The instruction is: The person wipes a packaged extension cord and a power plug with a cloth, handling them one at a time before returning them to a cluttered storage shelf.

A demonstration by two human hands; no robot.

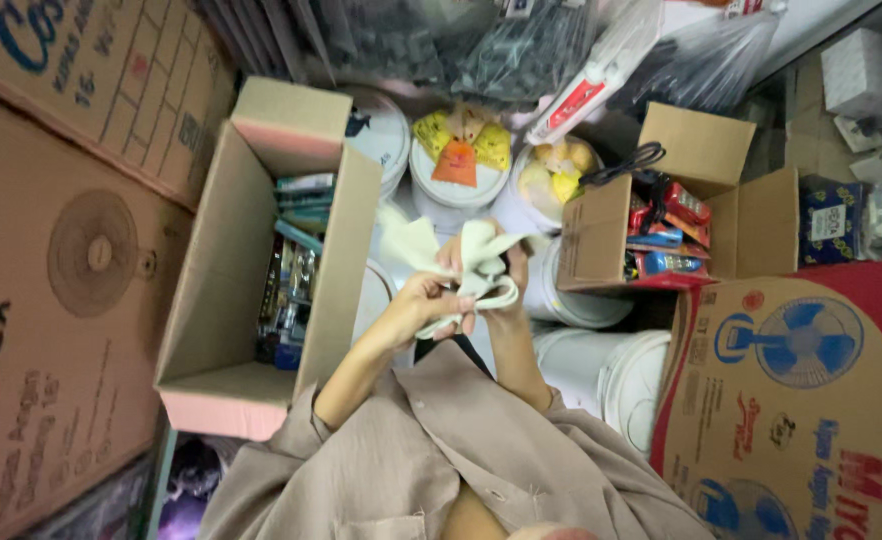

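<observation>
Crumpled cream cloth bunched above white buckets, just right of the open cardboard box. Long axis running slantwise, loose end pointing toward that box. Soft, pale, creased, unmarked. Left hand fingers clenched around the lower fold; right hand fingers pinching the upper part.

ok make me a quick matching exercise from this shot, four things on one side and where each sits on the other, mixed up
Things:
1. cream cloth
2. long open carton
3. small open carton
4. white tubs

Places:
A. right of the hands, holding red and blue packets
B. below and around the hands
C. left of the hands, packed with small goods
D. held in both hands

Pairs: 1-D, 2-C, 3-A, 4-B
</observation>
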